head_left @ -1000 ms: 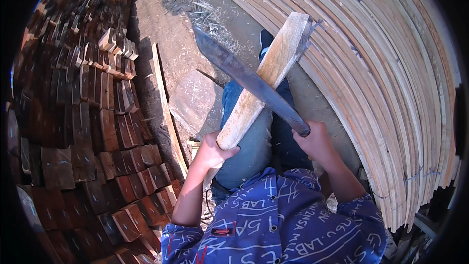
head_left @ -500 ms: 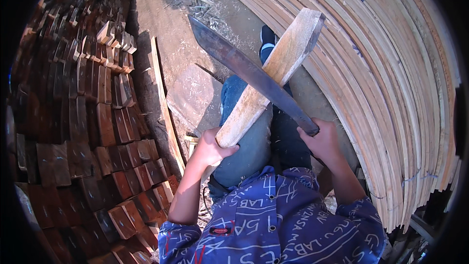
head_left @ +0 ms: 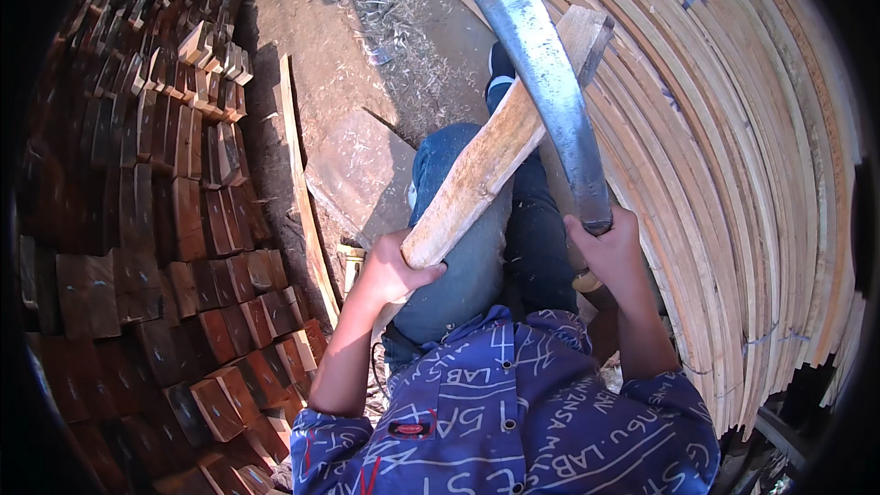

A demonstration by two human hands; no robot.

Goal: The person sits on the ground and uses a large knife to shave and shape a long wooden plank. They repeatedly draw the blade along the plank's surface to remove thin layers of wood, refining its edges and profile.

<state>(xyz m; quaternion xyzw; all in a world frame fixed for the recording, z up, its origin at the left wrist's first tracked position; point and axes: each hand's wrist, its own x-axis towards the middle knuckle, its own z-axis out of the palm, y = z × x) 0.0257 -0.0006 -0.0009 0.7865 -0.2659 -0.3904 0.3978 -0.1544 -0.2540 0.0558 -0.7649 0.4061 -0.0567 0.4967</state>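
A rough, pale-brown length of wood [head_left: 477,174] slants over the person's blue-jeaned legs [head_left: 481,261], its far end toward the right. The left hand [head_left: 401,266] is wrapped around its near end. A broad, curved, grey steel blade [head_left: 550,73] crosses above its far part; whether they touch cannot be told. The right hand [head_left: 612,243] grips the blade's near end. Left lie a thin pale wooden slat [head_left: 298,165] and stacked reddish-brown wooden blocks [head_left: 137,293]; right, long pale wooden strips [head_left: 715,174].
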